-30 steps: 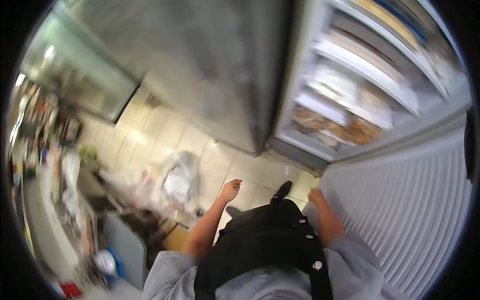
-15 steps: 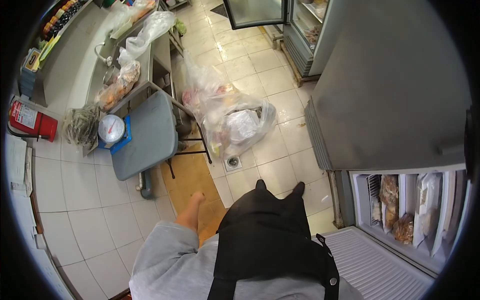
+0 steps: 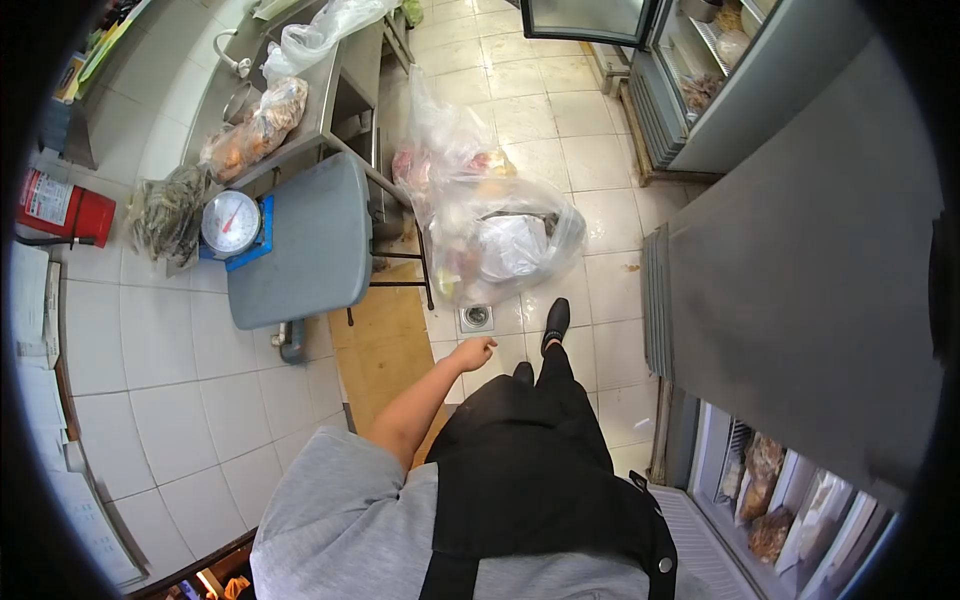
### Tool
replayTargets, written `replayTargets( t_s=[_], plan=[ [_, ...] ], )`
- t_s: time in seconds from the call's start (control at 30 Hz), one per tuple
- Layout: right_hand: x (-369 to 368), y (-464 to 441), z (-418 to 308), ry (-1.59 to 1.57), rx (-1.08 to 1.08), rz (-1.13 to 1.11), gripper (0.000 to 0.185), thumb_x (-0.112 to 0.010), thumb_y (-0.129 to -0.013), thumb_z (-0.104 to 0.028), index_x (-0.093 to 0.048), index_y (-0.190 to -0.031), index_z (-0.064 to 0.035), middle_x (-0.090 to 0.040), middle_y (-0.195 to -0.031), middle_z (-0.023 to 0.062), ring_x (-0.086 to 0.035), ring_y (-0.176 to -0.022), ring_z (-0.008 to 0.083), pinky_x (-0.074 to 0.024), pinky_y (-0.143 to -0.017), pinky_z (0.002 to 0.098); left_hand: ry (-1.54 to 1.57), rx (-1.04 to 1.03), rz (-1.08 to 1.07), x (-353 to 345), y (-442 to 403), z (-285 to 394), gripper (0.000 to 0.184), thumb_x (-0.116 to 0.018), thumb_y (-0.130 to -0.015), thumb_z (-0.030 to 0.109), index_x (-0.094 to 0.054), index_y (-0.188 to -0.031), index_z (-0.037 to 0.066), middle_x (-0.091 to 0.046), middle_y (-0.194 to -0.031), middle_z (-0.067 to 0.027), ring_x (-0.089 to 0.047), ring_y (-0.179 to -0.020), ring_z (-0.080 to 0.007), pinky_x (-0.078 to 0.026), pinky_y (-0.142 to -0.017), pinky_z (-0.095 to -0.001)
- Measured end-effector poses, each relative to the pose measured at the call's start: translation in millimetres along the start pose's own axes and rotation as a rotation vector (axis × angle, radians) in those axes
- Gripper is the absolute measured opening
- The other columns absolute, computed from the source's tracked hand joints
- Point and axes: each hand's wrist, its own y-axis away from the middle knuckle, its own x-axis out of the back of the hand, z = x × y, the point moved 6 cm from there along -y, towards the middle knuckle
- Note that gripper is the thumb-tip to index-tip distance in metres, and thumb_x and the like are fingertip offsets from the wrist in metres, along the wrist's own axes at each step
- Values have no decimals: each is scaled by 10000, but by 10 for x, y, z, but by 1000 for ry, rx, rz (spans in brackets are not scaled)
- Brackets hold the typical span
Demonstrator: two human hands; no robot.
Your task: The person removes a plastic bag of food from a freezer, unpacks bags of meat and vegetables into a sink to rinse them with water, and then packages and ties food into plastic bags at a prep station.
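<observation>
My left hand [image 3: 474, 353] hangs in front of my body above the tiled floor, just below the floor drain [image 3: 477, 317]. Its fingers are curled loosely, and whether anything is inside them is too small to tell. My right hand is out of the frame. Beyond the drain, large clear plastic bags [image 3: 550, 225] lie on the floor, with a white bag [image 3: 512, 247] inside. To the left is a grey folding stool [image 3: 305, 240], with a blue scale [image 3: 231, 224] with a round dial at its far left edge.
A steel counter [image 3: 335, 85] at the upper left bears a bag of orange-brown food [image 3: 262, 125]. A red fire extinguisher [image 3: 88, 215] is at the left wall. On the right stand a grey fridge door [image 3: 800, 240] and an open freezer [image 3: 790, 500] with shelves. Another glass-doored fridge [image 3: 700, 60] is beyond.
The view has swung from the open fridge towards the counter and floor bags. My left hand has moved forward from beside my body. My right hand, visible one second ago, has left the view.
</observation>
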Motion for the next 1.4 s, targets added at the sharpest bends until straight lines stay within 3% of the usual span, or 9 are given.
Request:
replayTargets(
  t_s=[0.33,0.57,0.73,0.83,0.9,1.23,1.3,1.37,1.4],
  plan=[
    [356,-560,-494,370,-36,58,338,-516,-793,-277,-612,-972,-7,-623,-980,197,-596,-923,336,-458,-829,414,-5,170,198,1107,-820,-272,319,-510,-789,161,-608,-1075,61,-635,-945,-194,-608,-901,-329,-470,-806,-387],
    [469,-1349,-1444,1038,320,100,358,-512,-791,-288,-606,-986,-2,-620,-1005,207,-593,-953,350,-455,-849,413,274,207,328,1301,-867,-424,312,-523,-807,169,-599,-1082,43,-640,-963,-184,-615,-906,-310,-473,-816,-368],
    [-296,-831,-3067,741,408,-88,393,-503,-822,-269,-538,-1124,-21,-630,-990,168,-611,-911,292,-478,-778,384,230,294,257,1042,-612,-825,308,-518,-803,161,-603,-1075,45,-640,-992,-161,-605,-940,-294,-472,-831,-365],
    [-790,-507,-3409,206,199,-271,433,-481,-900,-410,-511,-1180,-81,-605,-966,61,-582,-862,151,-465,-746,310,215,357,142,952,-417,-1104,291,-496,-801,144,-616,-1053,65,-628,-1031,-160,-593,-958,-312,-464,-846,-383],
    [-1028,-408,-3425,121,208,-237,345,-484,-893,-307,-531,-1143,-74,-608,-870,59,-586,-770,139,-470,-642,294,175,376,106,936,-302,-1322,291,-492,-790,139,-626,-1039,70,-626,-1022,-174,-590,-961,-320,-459,-851,-388],
    [-2005,-349,-2833,270,65,-269,314,-509,-879,-312,-549,-1054,-55,-600,-775,47,-581,-648,145,-480,-559,295,272,169,287,1984,175,-1730,313,-512,-783,157,-600,-1062,46,-644,-908,-158,-612,-863,-316,-473,-777,-394],
    [-2290,-467,-2879,221,163,-298,211,-467,-853,-178,-602,-780,-34,-550,-628,53,-553,-562,179,-461,-517,321,222,140,284,2142,363,-1716,307,-510,-784,153,-602,-1058,49,-645,-906,-150,-615,-851,-308,-476,-768,-399],
    [-2482,-261,-3349,648,776,87,207,-482,-818,-150,-626,-755,-15,-571,-610,103,-594,-628,264,-495,-620,374,213,109,343,2111,509,-1853,306,-503,-788,150,-601,-1059,47,-643,-907,-150,-613,-852,-308,-478,-764,-396],
    [-2595,8,-3638,751,735,61,183,-509,-778,-113,-633,-861,-7,-603,-727,160,-604,-751,336,-487,-738,401,218,92,383,2012,569,-1981,308,-501,-790,149,-598,-1060,40,-641,-907,-158,-611,-858,-309,-477,-767,-395]
  ],
)
